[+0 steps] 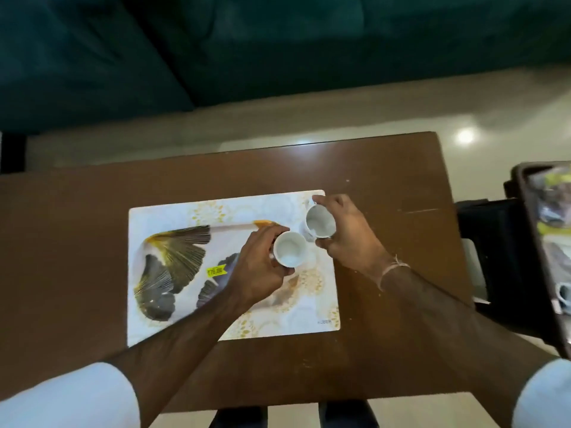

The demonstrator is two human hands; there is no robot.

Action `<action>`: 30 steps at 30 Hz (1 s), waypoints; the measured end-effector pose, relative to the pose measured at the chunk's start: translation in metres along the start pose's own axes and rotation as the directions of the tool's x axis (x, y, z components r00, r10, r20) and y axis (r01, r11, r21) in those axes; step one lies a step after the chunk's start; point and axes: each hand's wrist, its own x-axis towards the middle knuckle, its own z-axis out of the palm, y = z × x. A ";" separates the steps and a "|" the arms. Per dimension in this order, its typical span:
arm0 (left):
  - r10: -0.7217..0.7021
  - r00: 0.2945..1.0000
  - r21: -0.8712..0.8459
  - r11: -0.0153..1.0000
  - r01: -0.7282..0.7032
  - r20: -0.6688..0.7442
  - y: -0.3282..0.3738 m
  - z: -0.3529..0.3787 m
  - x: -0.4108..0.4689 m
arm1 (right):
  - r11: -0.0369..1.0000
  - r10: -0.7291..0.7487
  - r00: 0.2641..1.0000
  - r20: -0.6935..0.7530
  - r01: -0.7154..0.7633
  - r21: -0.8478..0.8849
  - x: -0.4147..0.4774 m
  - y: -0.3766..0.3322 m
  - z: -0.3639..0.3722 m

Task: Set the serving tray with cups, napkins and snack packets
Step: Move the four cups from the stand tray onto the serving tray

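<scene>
A white serving tray [173,217] with a grey and gold leaf pattern and a yellow sticker lies flat in the middle of the brown table [71,242]. My left hand [259,267] grips a small white cup [289,249] above the tray's right half. My right hand [346,230] holds a second white cup [319,226], tilted, just beyond and to the right of the first, over the tray's far right corner. Both cups look empty. No napkins or snack packets are in view.
A phone [547,242] on a dark stand rises at the right edge, its screen showing the same scene. A dark green sofa [278,44] runs along the far side, with pale floor between it and the table.
</scene>
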 end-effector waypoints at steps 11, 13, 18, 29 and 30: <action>-0.162 0.970 -0.130 0.982 0.139 -0.184 -0.096 -0.074 -0.069 | 0.950 -0.251 0.934 0.256 0.288 -0.122 0.046 -0.099 0.107; -0.187 0.965 -0.139 0.977 0.163 -0.183 -0.109 -0.080 -0.077 | 0.932 -0.286 0.910 0.301 0.337 -0.131 0.053 -0.110 0.121; -0.217 0.957 -0.159 0.969 0.188 -0.190 -0.134 -0.086 -0.091 | 0.890 -0.319 0.850 0.419 0.421 -0.177 0.067 -0.131 0.148; -0.319 0.935 -0.237 0.931 0.278 -0.153 -0.154 -0.091 -0.106 | 0.833 -0.398 0.797 0.454 0.521 -0.185 0.072 -0.144 0.181; -0.322 0.934 -0.241 0.929 0.281 -0.154 -0.155 -0.091 -0.107 | 0.831 -0.393 0.795 0.462 0.523 -0.192 0.072 -0.145 0.181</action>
